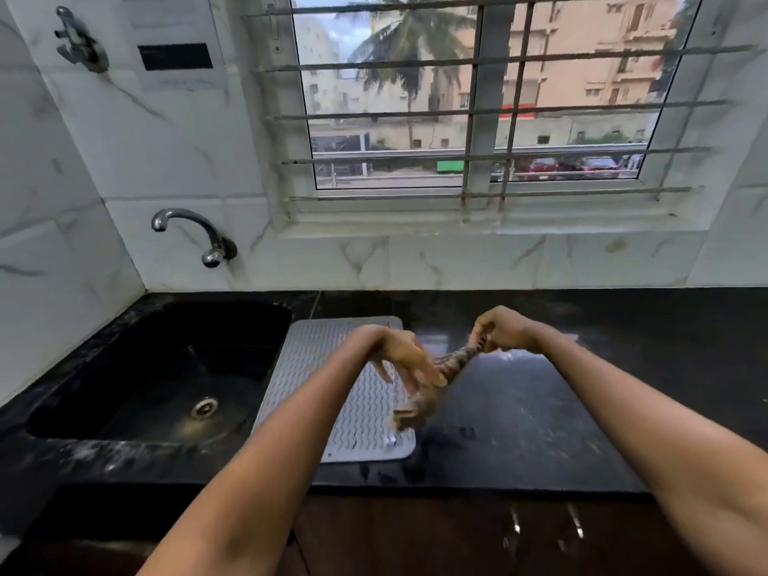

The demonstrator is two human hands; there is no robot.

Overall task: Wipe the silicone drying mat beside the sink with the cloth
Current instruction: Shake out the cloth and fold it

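Step logged: I held the twisted cloth (446,370) pinched between left hand (405,359) and right hand (500,332), above the silicone drying mat (316,367) beside the sink (166,367); next, probably lowering it to wipe.

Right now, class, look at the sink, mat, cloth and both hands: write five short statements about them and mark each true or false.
1. The mat lies right of the sink. True.
2. The cloth lies flat on the mat. False: it is bunched up, held in the air between both hands.
3. The right hand grips the cloth's upper end. True.
4. Water runs from the tap. False: no water shows.
5. The left hand rests in the sink. False: it is above the mat, on the cloth.
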